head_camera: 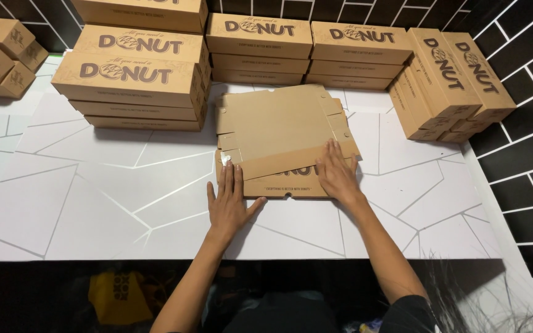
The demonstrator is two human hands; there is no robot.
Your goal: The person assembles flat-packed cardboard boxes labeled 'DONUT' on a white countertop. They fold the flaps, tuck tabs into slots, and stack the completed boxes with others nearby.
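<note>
A flat, unfolded cardboard box lies on the white table, near its middle. The left hand and right hand press open palms on its near flap, each grip spread flat, grasping nothing. Stacks of folded boxes stand behind.

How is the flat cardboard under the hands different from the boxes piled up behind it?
The flat cardboard sheet lies spread open on the white table, its flaps loose; the stacked boxes are folded shut into full box shapes. The sheet lies alone, while the boxes are piled in stacks. The left hand and right hand press on the sheet; nobody touches the boxes. Both are brown cardboard with dark printing.
</note>
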